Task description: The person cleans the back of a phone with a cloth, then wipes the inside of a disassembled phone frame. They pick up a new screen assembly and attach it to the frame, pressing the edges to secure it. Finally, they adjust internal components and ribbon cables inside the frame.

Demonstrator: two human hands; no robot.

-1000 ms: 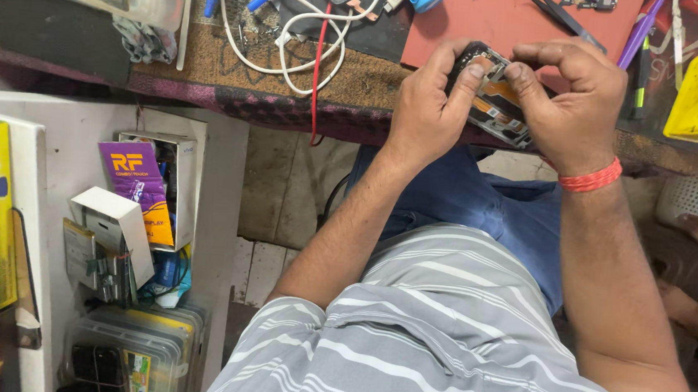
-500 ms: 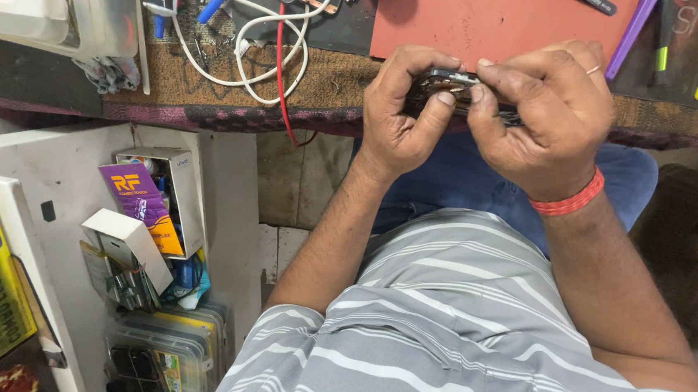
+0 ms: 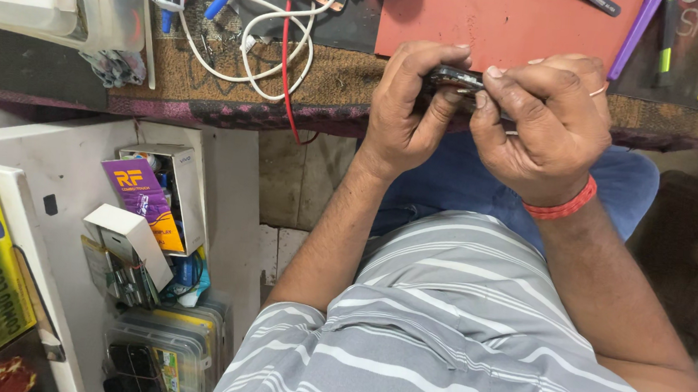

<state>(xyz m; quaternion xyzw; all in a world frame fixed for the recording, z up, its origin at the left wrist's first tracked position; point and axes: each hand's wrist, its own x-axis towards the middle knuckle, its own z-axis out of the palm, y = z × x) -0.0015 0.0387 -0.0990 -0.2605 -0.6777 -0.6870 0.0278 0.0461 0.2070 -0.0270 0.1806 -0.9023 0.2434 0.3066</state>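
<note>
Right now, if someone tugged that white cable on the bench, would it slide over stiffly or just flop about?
The white cable would probably flop: it lies in loose loops. It looks thin, so likely light for its length. It crosses the red wire, so a tug may drag that along, and the rough mat under it might slow sliding.

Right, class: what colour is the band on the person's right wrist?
Red-orange. The band circles the right wrist, seen best in the head view.

Purple-orange packet (image 3: 143, 198), perhaps cardboard, beside white box (image 3: 131, 243)
</note>
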